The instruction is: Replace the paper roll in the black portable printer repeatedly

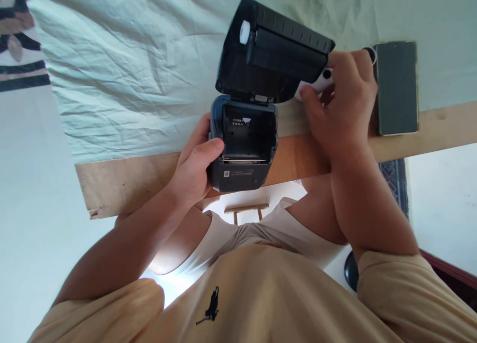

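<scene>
In the head view, a small dark printer (244, 149) with its lid (272, 50) swung open is gripped at its side by the left hand (196, 164), at the near edge of a wooden board (122, 184). A white roll (316, 82) just behind the printer is pinched by the right hand (345, 102). A phone (397, 87) is seen lying just beside that hand, on the board before a pale green cloth (130, 75)

Phone (396, 87) lies right of the open printer (246, 134).
</scene>
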Motion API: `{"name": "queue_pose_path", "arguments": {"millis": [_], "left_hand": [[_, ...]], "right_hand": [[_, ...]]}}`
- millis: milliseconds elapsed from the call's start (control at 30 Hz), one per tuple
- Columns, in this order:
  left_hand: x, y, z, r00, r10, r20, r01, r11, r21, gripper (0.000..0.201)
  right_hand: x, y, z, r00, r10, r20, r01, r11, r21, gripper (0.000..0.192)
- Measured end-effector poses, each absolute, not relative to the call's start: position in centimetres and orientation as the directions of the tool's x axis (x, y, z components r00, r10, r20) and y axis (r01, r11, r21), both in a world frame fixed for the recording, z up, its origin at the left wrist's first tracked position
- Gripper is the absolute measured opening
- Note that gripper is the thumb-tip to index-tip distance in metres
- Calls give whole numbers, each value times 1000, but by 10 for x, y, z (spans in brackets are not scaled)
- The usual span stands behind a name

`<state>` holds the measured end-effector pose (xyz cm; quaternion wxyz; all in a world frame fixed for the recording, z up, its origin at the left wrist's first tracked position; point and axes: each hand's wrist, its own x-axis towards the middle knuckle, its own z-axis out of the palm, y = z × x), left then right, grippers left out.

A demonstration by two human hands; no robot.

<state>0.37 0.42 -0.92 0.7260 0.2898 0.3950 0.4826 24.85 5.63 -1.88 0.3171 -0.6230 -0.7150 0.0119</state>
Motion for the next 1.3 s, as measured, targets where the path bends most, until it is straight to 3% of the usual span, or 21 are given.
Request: {"name": "queue_pose_path", "arguments": {"millis": [167, 300, 433, 533, 733, 933, 1133, 1300], "left_hand": [[3, 2, -12, 240, 935, -262, -528, 352, 773, 31], [3, 2, -14, 240, 941, -238, -546, 334, 768, 32], [4, 3, -13, 234, 931, -281, -516, 364, 776, 32], [4, 3, -11, 203, 929, -309, -485, 369, 793, 31], [4, 3, -10, 223, 928, -298, -470, 370, 801, 33], [4, 3, -7, 231, 923, -308, -458, 382, 802, 34], [3, 2, -10, 219, 936, -276, -510, 351, 785, 26], [3, 2, -11, 235, 931, -278, -490, 361, 793, 26]], "right_hand": [[252, 45, -20, -174, 906, 386, 762, 372, -530, 34], [246, 41, -21, -259, 907, 332, 760, 404, -510, 36], [242, 43, -22, -249, 874, 417, 732, 452, -510, 20], [243, 43, -25, -243, 871, 426, 740, 451, -499, 20], [247, 38, -25, -244, 886, 393, 715, 439, -545, 46], [247, 38, -23, -220, 863, 455, 780, 436, -449, 28], [250, 36, -24, -235, 898, 371, 700, 421, -577, 45], [250, 37, -24, -249, 875, 415, 783, 434, -446, 33]]}}
